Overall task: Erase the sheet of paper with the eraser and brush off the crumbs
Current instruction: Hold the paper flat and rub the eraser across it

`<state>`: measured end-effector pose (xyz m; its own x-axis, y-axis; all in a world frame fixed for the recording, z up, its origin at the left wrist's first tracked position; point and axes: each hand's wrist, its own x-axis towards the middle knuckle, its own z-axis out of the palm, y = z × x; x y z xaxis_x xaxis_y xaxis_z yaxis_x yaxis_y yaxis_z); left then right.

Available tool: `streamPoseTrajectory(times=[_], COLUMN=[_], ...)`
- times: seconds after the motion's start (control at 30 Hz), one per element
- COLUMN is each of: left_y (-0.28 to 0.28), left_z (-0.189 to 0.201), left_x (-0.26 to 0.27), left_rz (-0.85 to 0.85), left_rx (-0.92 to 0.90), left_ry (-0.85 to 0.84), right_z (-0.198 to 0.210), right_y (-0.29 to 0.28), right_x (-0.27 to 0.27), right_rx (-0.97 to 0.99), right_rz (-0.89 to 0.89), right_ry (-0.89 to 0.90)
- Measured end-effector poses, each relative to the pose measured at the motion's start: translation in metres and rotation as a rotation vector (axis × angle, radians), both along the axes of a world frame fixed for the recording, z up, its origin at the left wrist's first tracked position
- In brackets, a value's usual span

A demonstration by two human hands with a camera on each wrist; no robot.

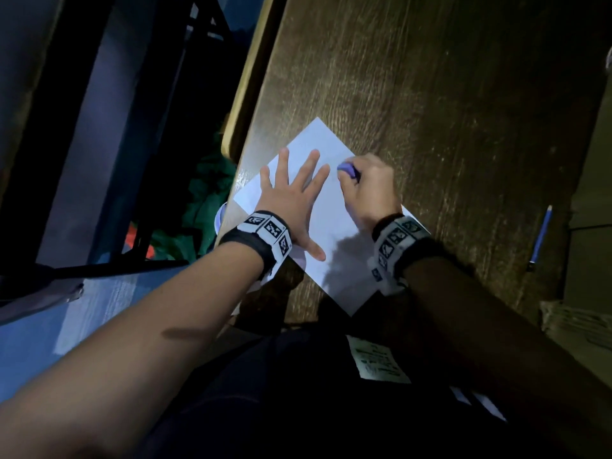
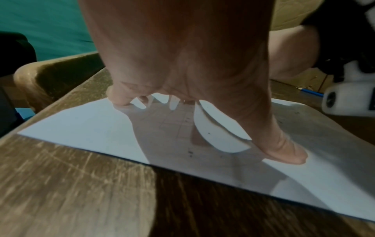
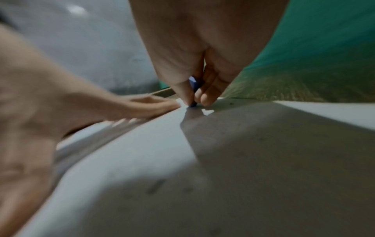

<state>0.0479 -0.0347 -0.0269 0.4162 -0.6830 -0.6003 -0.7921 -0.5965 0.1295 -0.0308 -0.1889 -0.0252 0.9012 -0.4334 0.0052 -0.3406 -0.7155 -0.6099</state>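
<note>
A white sheet of paper (image 1: 334, 223) lies at an angle on the wooden desk (image 1: 430, 94). My left hand (image 1: 291, 197) lies flat on it with fingers spread, pressing it down. My right hand (image 1: 367, 187) pinches a purple-blue eraser (image 1: 347, 169) and holds its tip against the sheet near the far right edge. The right wrist view shows the eraser (image 3: 193, 89) between thumb and fingers, touching the paper (image 3: 142, 160). Small dark crumbs (image 2: 190, 152) lie on the sheet (image 2: 91, 128) near my left thumb.
A blue pencil (image 1: 540, 238) lies on the desk to the right of the paper. Cardboard boxes (image 1: 589, 226) stand along the right side. The desk's left edge (image 1: 245, 104) is close to the sheet, with green cloth (image 1: 205, 207) below it.
</note>
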Motion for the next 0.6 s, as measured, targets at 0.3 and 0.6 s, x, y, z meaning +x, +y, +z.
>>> streamPoseTrajectory(times=[0.3,0.6], left_y=[0.0,-0.015], left_z=[0.006,0.029], left_x=[0.002,0.005], left_rz=[-0.006,-0.108], left_rx=[0.013,-0.209], left_ry=[-0.012,-0.149], right_z=[-0.005,-0.007], right_y=[0.031,0.041], right_x=[-0.103,-0.076], right_rx=[0.213,0.163], right_rz=[0.225,-0.214], right_ry=[0.119,0.018])
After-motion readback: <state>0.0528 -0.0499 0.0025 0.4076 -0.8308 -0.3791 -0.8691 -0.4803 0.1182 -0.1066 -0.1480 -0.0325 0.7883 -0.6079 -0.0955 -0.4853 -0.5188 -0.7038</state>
